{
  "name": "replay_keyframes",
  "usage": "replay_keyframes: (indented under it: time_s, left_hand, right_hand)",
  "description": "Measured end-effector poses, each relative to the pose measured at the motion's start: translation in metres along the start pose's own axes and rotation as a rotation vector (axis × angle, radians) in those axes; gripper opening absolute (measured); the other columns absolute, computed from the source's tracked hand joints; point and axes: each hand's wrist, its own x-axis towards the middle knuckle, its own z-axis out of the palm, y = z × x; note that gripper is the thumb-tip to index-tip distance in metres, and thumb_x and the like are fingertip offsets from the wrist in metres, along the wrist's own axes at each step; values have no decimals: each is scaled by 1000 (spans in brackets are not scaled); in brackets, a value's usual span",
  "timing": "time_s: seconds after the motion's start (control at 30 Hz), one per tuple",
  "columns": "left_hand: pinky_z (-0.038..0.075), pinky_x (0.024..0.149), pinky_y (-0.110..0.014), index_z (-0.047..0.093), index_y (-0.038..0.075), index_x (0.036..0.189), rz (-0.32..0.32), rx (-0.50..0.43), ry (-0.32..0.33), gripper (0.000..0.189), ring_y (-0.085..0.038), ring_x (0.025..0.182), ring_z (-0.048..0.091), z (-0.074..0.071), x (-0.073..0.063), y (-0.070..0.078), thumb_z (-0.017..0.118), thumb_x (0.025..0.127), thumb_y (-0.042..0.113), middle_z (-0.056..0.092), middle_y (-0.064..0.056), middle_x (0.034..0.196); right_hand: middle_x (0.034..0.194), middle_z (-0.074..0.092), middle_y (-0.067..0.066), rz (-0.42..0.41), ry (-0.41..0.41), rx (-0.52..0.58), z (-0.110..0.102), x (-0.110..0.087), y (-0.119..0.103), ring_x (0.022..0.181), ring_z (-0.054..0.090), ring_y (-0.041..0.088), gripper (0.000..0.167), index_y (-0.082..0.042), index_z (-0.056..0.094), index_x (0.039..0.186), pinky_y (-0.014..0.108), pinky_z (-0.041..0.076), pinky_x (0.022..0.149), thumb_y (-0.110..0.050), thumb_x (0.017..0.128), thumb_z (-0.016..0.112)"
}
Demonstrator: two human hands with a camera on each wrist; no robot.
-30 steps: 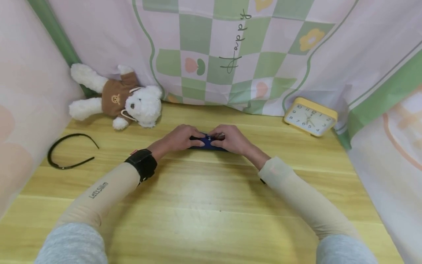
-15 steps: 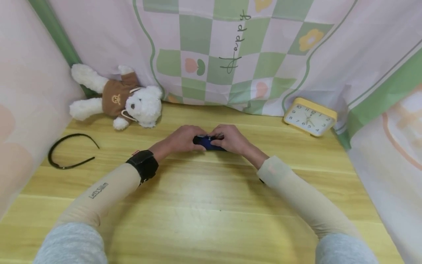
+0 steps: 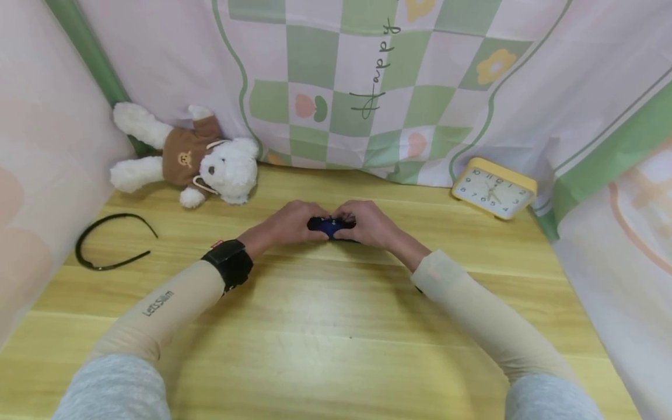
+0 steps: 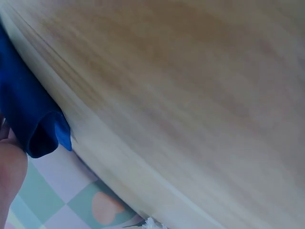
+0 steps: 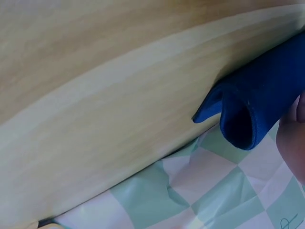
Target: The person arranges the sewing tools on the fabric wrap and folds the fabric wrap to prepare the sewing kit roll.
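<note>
A dark blue, rolled-up sheet (image 3: 329,226), its exact kind unclear, lies near the middle of the table between both hands. My left hand (image 3: 294,223) grips its left part, and my right hand (image 3: 371,225) grips its right part, thumbs on the near side and fingers over the far side. Up close in the left wrist view, the blue roll (image 4: 31,100) shows a hollow curled end with a loose edge sticking out. The right wrist view has the roll's other end (image 5: 267,86), also hollow with a free flap. Most fingertips are hidden.
A black headband (image 3: 100,265) lies at the left on the wooden table (image 3: 315,338). Behind it a white plush dog (image 3: 231,169) in a brown top lies on its side. A yellow alarm clock (image 3: 493,186) stands at the back right, before the patterned curtain (image 3: 362,140).
Both thumbs have shifted downward around the near side of the blue sheet, the left first, then the right. The roll looks more tightly enclosed between the hands. Surrounding objects stay put.
</note>
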Motion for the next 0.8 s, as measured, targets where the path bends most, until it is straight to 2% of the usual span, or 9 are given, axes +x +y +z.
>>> replay_keyframes:
  time_s: [0.17,0.3,0.47,0.63,0.73,0.8]
  left_hand:
    - [49,97,-38,68,8,126,-19,-27,18,42,-22,114,61,0,-1,0,80,91,29,66,-8,124]
    - [50,89,-37,65,11,118,-15,-45,28,36,-20,103,62,-1,-2,1,81,90,28,67,-5,116]
    - [48,83,-35,64,12,108,0,-37,32,28,-18,93,61,-1,-2,-1,80,91,28,67,-2,108]
    - [49,82,-35,68,11,107,18,-12,33,26,-17,91,61,-2,0,-1,79,92,28,68,-2,106]
    - [49,81,-34,67,11,107,1,-23,23,26,-17,90,62,-2,1,-1,79,92,28,69,-2,104]
    - [50,83,-35,65,11,113,-10,-31,12,30,-18,94,64,-2,1,-1,78,93,29,70,-4,106]
  right_hand:
    - [108,71,10,4,14,42,1,1,1,98,69,22,32,-2,71,115,37,57,85,-13,88,82]
    - [107,72,11,-18,48,64,2,1,3,97,69,22,22,-1,73,113,37,57,86,-7,92,76]
    - [103,74,10,-58,113,42,4,1,4,96,70,22,13,-2,77,106,35,58,83,-1,95,70]
    - [102,75,11,-93,157,25,5,0,5,95,71,22,13,-2,78,103,34,59,81,1,94,70]
    - [102,75,11,-122,171,19,5,0,6,94,72,22,13,-2,79,102,35,59,81,3,93,71]
    - [101,75,11,-145,174,4,4,0,6,94,72,23,13,-2,79,101,36,59,81,3,92,71]
